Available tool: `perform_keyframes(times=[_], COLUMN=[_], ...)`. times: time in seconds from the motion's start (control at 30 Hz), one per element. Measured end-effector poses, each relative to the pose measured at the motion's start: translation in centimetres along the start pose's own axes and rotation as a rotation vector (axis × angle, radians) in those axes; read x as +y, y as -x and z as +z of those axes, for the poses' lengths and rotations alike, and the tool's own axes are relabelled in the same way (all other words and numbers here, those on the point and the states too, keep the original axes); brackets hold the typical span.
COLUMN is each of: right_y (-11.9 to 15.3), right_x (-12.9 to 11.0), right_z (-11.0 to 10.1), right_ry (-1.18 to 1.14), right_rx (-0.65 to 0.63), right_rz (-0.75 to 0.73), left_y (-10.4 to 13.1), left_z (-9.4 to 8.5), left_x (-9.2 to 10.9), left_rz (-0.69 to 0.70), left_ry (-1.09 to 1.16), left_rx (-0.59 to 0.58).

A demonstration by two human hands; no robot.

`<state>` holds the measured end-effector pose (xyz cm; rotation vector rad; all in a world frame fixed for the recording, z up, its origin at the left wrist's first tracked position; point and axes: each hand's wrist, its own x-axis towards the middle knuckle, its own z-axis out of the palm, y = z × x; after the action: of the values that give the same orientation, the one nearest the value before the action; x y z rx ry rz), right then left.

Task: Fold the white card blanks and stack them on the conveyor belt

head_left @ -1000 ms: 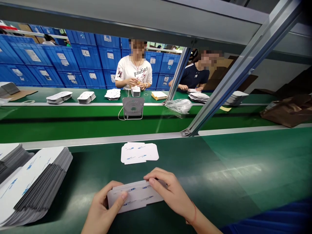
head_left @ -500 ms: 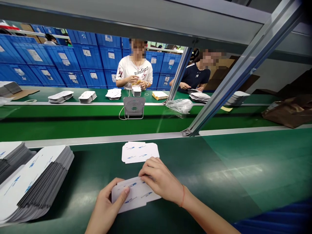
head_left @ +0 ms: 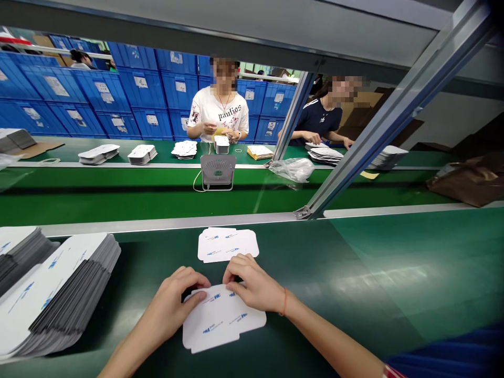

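A white sheet with blue print [head_left: 220, 325] lies before me on the dark green table, with its top edge between my hands. My left hand [head_left: 175, 299] pinches the sheet's upper left edge between thumb and fingers. Thumb and fingers of my right hand [head_left: 252, 286] close on the upper edge, right of the middle. Just beyond, another white printed piece [head_left: 228, 244] lies flat. At the left stands a tall stack of such pieces [head_left: 74, 289], with a second stack [head_left: 19, 252] beside it.
A metal rail [head_left: 157, 224] and slanted post [head_left: 370, 131] border the table [head_left: 378, 294]. Beyond the green belt [head_left: 98, 197] are a small fan [head_left: 218, 170], a plastic bag [head_left: 293, 169] and paper stacks. Two people work there, before blue bins [head_left: 145, 89].
My left hand has moved from the sheet's left side up to its top edge, and the sheet now lies flatter. Across the belt, the person in dark clothing has spread their hands apart.
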<state>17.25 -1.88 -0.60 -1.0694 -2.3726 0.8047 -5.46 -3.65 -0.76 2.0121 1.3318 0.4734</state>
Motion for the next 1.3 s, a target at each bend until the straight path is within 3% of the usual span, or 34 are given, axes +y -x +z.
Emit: perform_keyframes(times=[0.2, 0.47, 0.63, 0.8, 0.93, 1.3], right_y=[0.4, 1.0, 1.0, 1.9, 3.4, 4.8], right_x=[1.2, 2.5, 2.7, -0.2, -2.3, -2.5], right_z=[1.2, 2.6, 2.3, 1.9, 2.9, 4.4], right_ry=[0.046, 0.220, 0.298, 0.346, 0.302, 0.377], right_rx=[-0.001, 0.020, -0.005, 0.014, 0.084, 0.118], right_rz=[-0.054, -0.222, -0.275, -0.151, -0.051, 0.005], left_y=[-0.9, -0.2, -0.1, 0.3, 0.4, 0.5], left_z=[1.0, 2.7, 3.1, 3.3, 3.4, 3.5], left_x=[-0.7, -1.7, -1.9, -1.7, -1.5, -1.3], left_rz=[0.056, 0.223, 0.291, 0.300, 0.281, 0.300], left_ry=[-0.086, -0.179, -0.212, -0.225, -0.230, -0.302], left_rx=[-0.004, 0.120, 0.185, 0.220, 0.249, 0.289])
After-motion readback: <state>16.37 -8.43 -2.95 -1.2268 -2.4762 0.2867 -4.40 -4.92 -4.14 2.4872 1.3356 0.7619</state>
